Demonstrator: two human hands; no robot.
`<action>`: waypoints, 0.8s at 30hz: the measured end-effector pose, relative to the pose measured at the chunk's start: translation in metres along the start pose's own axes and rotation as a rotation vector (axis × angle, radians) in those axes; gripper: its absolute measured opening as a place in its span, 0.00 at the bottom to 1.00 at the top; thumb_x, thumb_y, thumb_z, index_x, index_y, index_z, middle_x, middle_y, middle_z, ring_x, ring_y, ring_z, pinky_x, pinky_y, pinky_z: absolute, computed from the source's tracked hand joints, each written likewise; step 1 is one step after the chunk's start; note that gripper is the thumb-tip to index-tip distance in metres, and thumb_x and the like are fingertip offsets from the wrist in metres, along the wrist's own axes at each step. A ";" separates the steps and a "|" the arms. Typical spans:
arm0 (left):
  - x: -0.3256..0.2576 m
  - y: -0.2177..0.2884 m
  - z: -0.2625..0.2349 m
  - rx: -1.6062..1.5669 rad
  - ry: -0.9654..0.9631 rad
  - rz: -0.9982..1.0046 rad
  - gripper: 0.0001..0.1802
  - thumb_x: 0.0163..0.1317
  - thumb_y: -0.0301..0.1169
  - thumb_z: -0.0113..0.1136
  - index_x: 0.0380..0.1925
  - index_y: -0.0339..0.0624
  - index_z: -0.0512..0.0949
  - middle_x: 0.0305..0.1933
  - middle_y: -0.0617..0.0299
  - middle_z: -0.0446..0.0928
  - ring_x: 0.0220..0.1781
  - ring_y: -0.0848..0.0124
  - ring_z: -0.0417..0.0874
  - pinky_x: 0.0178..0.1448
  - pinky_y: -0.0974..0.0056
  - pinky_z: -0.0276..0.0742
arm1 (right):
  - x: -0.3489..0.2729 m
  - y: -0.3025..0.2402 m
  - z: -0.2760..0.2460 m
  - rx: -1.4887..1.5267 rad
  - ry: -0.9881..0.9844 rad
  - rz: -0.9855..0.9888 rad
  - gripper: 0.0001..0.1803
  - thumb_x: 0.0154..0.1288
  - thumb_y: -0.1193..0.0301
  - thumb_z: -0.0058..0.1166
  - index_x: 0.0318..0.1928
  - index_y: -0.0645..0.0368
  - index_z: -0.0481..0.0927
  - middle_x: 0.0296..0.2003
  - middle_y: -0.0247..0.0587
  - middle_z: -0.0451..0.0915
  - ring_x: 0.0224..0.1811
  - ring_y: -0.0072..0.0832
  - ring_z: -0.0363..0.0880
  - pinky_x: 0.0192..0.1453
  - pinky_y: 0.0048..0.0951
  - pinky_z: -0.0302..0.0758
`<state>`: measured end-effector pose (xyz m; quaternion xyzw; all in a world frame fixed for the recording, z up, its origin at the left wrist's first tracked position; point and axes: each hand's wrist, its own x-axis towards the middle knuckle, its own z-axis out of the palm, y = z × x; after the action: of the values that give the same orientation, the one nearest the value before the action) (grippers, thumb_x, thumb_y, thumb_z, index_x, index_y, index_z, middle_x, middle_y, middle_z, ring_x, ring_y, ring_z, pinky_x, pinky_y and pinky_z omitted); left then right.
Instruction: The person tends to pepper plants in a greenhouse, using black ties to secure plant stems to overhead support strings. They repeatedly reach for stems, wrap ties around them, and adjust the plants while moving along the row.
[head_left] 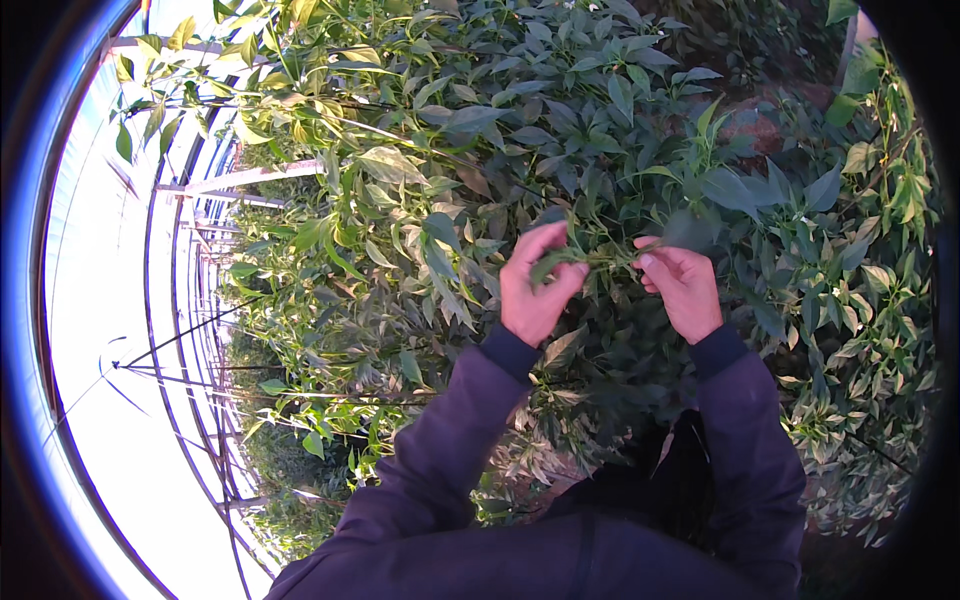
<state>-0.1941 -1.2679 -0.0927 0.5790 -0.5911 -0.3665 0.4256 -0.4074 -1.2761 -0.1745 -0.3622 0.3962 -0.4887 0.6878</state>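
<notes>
Green, leafy and slender, the shoot (608, 259) sits between my two hands, in front of dense foliage (470, 120).
It looks light and bendy, its leaves soft and likely to tear, so I judge the firmer stem the better place to hold, with a gentle fingertip grip. My left hand (540, 287) curls around a leaf, thumb tip at the stem; I cannot tell whether it is closed tight. My right hand (684, 290) appears to pinch the stem's other end between thumb and forefinger. Leaves crowd close above and beyond both hands, so sideways moves would probably snag; the freest room seems to be back toward me, between my dark sleeves (445, 430). Farther left, a thin line (330, 396) crosses the plants, then pale sheeting (110, 450) edges the row.
</notes>
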 end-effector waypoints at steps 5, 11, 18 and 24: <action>0.065 -0.016 -0.020 -0.265 0.389 -0.221 0.29 0.70 0.22 0.57 0.70 0.34 0.67 0.62 0.54 0.76 0.63 0.68 0.78 0.61 0.62 0.79 | 0.047 -0.006 0.007 0.053 0.086 -0.046 0.14 0.77 0.71 0.55 0.56 0.64 0.85 0.37 0.33 0.86 0.31 0.12 0.78 0.38 0.18 0.78; 0.086 0.001 -0.023 -0.560 0.173 -0.312 0.24 0.77 0.38 0.49 0.66 0.38 0.70 0.57 0.55 0.80 0.64 0.64 0.77 0.70 0.57 0.70 | 0.097 -0.015 0.014 0.066 0.133 -0.008 0.14 0.77 0.72 0.54 0.56 0.63 0.85 0.37 0.32 0.86 0.32 0.12 0.80 0.38 0.18 0.79; 0.069 -0.015 -0.035 -0.682 0.155 -0.303 0.16 0.79 0.36 0.45 0.54 0.36 0.74 0.48 0.52 0.83 0.50 0.58 0.86 0.61 0.55 0.81 | 0.114 -0.004 0.061 -0.042 0.091 -0.039 0.18 0.70 0.72 0.57 0.56 0.68 0.83 0.39 0.42 0.89 0.37 0.25 0.87 0.41 0.27 0.80; 0.088 0.000 -0.031 -0.644 -0.002 -0.322 0.13 0.77 0.27 0.52 0.57 0.36 0.76 0.54 0.55 0.84 0.50 0.63 0.88 0.57 0.59 0.86 | 0.103 -0.003 0.088 -0.495 0.061 -0.175 0.21 0.69 0.66 0.59 0.57 0.66 0.83 0.45 0.54 0.88 0.47 0.47 0.88 0.53 0.41 0.81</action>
<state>-0.1621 -1.3541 -0.0744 0.5006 -0.3471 -0.5968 0.5222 -0.3077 -1.3659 -0.1544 -0.5374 0.4913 -0.4454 0.5210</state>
